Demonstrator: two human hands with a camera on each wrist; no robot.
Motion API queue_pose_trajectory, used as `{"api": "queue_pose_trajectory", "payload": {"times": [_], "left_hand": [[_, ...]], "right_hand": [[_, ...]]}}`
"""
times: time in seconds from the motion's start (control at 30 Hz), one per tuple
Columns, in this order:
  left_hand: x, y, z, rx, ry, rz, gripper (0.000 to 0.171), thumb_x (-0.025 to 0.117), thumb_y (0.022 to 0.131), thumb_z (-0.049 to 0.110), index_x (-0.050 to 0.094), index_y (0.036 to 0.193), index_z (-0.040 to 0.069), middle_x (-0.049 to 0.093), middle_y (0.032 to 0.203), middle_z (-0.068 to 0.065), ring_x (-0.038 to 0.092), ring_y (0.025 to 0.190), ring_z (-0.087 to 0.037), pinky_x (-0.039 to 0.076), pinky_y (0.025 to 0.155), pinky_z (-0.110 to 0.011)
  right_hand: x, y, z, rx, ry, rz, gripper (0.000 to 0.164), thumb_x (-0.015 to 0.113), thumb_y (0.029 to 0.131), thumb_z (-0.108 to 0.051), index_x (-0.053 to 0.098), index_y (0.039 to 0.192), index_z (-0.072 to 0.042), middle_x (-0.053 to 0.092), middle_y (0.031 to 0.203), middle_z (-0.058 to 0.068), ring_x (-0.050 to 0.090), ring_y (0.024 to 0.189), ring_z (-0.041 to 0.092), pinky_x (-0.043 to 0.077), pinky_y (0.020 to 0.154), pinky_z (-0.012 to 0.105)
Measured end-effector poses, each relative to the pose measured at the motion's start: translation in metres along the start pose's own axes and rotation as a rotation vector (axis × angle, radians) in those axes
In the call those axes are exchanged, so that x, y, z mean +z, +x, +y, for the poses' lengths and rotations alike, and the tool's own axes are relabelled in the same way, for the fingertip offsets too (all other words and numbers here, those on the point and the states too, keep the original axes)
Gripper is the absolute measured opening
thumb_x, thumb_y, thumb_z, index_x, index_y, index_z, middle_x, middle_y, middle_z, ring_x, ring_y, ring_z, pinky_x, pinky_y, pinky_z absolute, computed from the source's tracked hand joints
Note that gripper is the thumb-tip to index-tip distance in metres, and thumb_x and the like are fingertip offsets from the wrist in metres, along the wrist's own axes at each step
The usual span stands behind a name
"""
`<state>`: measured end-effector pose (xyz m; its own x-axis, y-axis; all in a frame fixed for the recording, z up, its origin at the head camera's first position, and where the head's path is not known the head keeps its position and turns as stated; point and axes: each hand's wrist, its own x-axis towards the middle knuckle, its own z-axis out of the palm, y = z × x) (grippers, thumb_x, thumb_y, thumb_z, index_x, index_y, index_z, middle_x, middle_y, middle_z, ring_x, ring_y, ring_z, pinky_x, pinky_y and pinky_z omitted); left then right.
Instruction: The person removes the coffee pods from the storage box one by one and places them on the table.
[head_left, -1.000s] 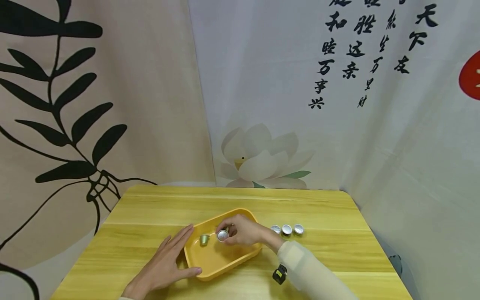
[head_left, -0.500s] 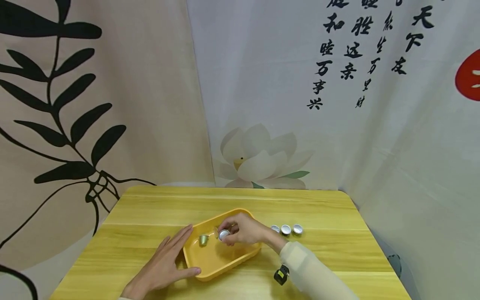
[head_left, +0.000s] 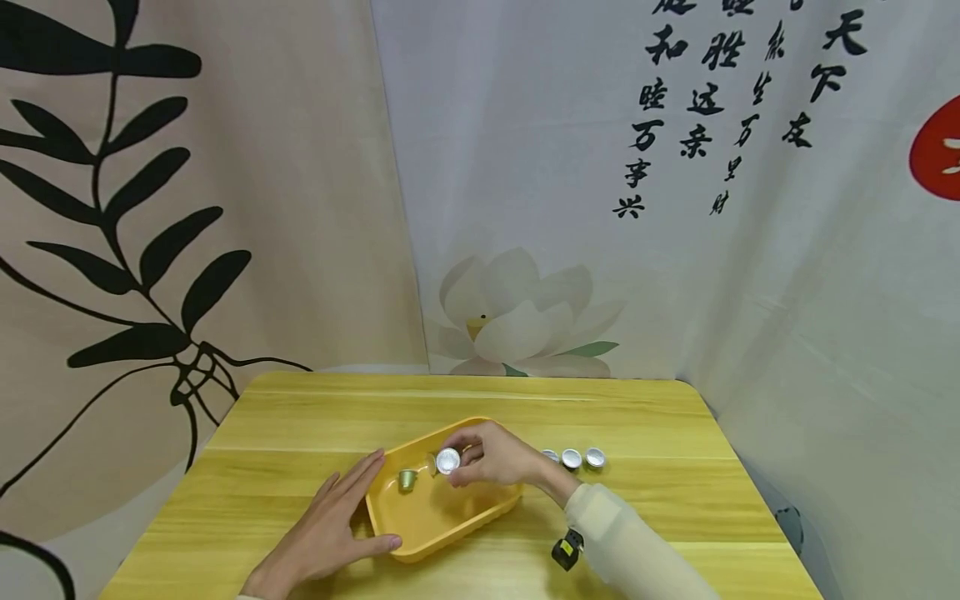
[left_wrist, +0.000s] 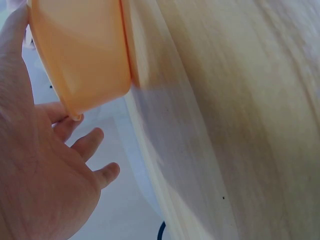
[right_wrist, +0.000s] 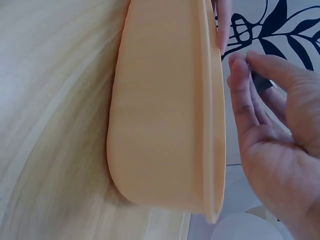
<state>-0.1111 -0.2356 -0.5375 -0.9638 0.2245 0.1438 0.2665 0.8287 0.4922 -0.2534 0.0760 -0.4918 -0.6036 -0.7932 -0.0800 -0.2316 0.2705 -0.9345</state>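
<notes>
My right hand [head_left: 491,454] pinches a coffee capsule [head_left: 447,461] between thumb and fingers over the yellow tray [head_left: 442,521], its round silver lid facing up toward me. In the right wrist view only a dark bit of the capsule [right_wrist: 261,82] shows behind the fingertips. A green-gold capsule [head_left: 407,480] stands in the tray's left part. Partly hidden behind the held capsule is a small yellowish, see-through-looking thing [head_left: 432,464]. My left hand [head_left: 333,525] rests with spread fingers and thumb against the tray's left end, and its fingers touch the rim in the left wrist view.
Just right of the tray, three silver-lidded capsules [head_left: 572,460] stand in a row on the wooden table [head_left: 637,425], the leftmost partly behind my right wrist. A small black and yellow object [head_left: 567,550] sits beside the right sleeve. Printed curtains hang behind the table.
My right hand has risen slightly with the capsule, and the lid has tilted to face me more. The yellowish thing behind it shows more clearly. My left hand stays at the tray.
</notes>
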Motion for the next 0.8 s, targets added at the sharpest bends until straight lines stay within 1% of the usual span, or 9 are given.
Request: {"api": "queue_pose_trajectory", "payload": {"times": [0.07,0.17,0.27,0.4,0.5,0.7,0.8], "left_hand": [[0.0,0.0,0.0,0.008,0.003,0.007,0.121,0.087,0.088,0.074,0.035,0.178,0.013,0.035,0.186,-0.009,0.046,0.165,-0.045,0.029,0.13,-0.084],[0.0,0.0,0.0,0.021,0.01,0.014,0.12,0.087,0.088,0.073,0.036,0.178,0.012,0.036,0.186,-0.01,0.048,0.164,-0.046,0.03,0.129,-0.085],[0.001,0.0,-0.001,0.022,0.009,0.014,0.12,0.087,0.088,0.073,0.035,0.178,0.011,0.035,0.186,-0.01,0.048,0.164,-0.047,0.03,0.129,-0.085],[0.0,0.001,0.0,0.021,0.005,0.009,0.12,0.086,0.089,0.073,0.035,0.178,0.012,0.035,0.186,-0.011,0.048,0.163,-0.047,0.029,0.128,-0.086],[0.0,0.001,0.0,0.016,0.001,0.005,0.12,0.086,0.089,0.074,0.035,0.178,0.013,0.035,0.186,-0.011,0.048,0.164,-0.048,0.029,0.129,-0.086],[0.001,0.001,0.0,0.023,0.007,0.01,0.121,0.087,0.088,0.073,0.036,0.178,0.011,0.036,0.186,-0.012,0.048,0.163,-0.048,0.029,0.128,-0.087],[0.001,0.001,-0.001,0.015,0.003,0.003,0.121,0.086,0.088,0.074,0.035,0.178,0.012,0.034,0.186,-0.011,0.047,0.164,-0.047,0.028,0.13,-0.086]], "right_hand": [[-0.001,-0.001,0.0,-0.007,-0.001,0.001,0.041,0.088,0.099,-0.011,0.076,0.138,-0.007,0.082,0.121,0.005,0.081,0.1,0.01,0.068,0.086,0.022],[-0.003,-0.001,0.002,-0.031,-0.032,0.004,0.038,0.088,0.1,-0.015,0.077,0.136,-0.008,0.083,0.118,0.005,0.078,0.098,0.008,0.066,0.085,0.021],[-0.005,-0.002,0.002,-0.057,-0.073,0.013,0.037,0.088,0.101,-0.019,0.078,0.135,-0.01,0.083,0.119,0.005,0.077,0.101,0.01,0.064,0.089,0.02],[-0.007,-0.004,0.003,-0.084,-0.104,0.027,0.035,0.088,0.101,-0.021,0.079,0.133,-0.012,0.083,0.12,0.004,0.078,0.106,0.016,0.064,0.094,0.021],[-0.009,-0.006,0.002,-0.096,-0.103,0.039,0.033,0.088,0.101,-0.019,0.08,0.132,-0.014,0.083,0.12,0.005,0.079,0.105,0.017,0.065,0.094,0.022],[-0.014,-0.013,0.002,-0.116,-0.08,0.063,0.031,0.087,0.102,-0.018,0.08,0.133,-0.017,0.082,0.124,0.004,0.078,0.104,0.012,0.065,0.095,0.022],[-0.017,-0.018,0.001,-0.125,-0.081,0.082,0.033,0.085,0.103,-0.019,0.078,0.135,-0.017,0.082,0.124,0.006,0.078,0.103,0.011,0.066,0.096,0.023]]}}
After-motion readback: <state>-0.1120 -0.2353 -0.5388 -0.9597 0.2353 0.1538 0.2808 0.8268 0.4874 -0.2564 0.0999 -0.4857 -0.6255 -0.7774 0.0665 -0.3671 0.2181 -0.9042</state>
